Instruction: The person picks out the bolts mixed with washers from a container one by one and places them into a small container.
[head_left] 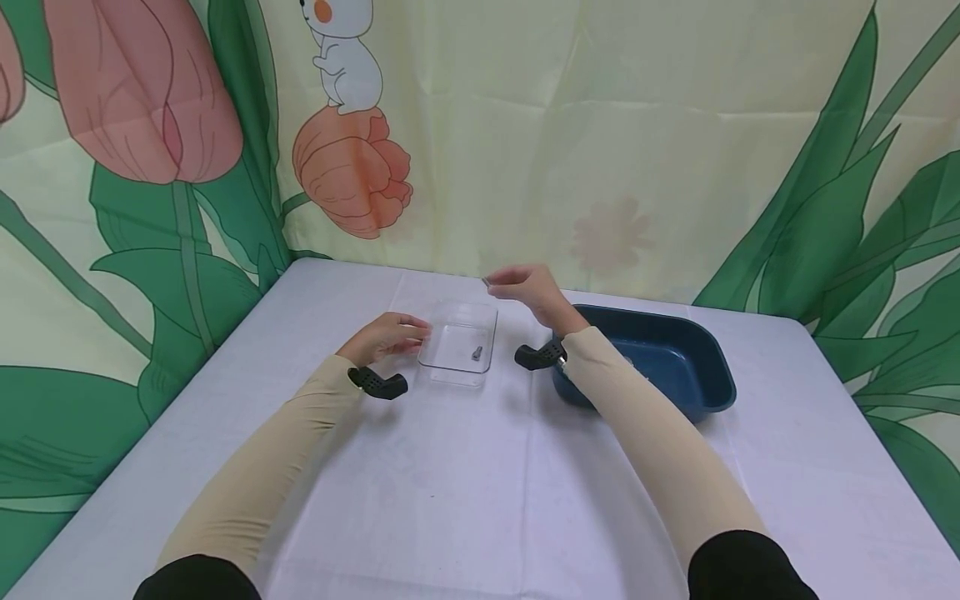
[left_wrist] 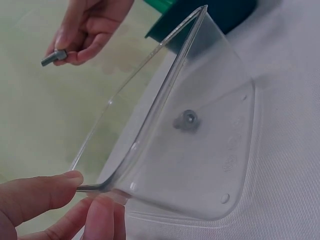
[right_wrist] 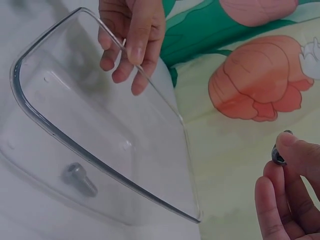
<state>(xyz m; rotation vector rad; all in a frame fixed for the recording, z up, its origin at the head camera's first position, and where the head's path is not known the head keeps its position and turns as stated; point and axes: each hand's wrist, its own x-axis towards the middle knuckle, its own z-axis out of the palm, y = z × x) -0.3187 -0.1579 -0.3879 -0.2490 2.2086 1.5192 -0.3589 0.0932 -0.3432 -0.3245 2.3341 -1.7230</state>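
Note:
A clear plastic box (head_left: 450,368) stands on the white-covered table, a metal socket-head bolt (right_wrist: 81,179) lying on its floor. My left hand (head_left: 386,335) is at the box's left side, thumb and fingers pinching the rim, as the left wrist view shows. Raised above and behind the box's right side, my right hand (head_left: 531,292) pinches a second metal bolt (left_wrist: 54,57) between thumb and fingertips. In the right wrist view, the socket end of that held bolt (right_wrist: 278,155) shows below the thumb; the fingers cover part of it.
A dark blue basin (head_left: 708,371) stands to the right of the box, partly behind my right forearm. Small light bits inside it are mostly hidden by the sleeve. A printed curtain (head_left: 495,150) with tulips and leaves hangs behind the table's back edge.

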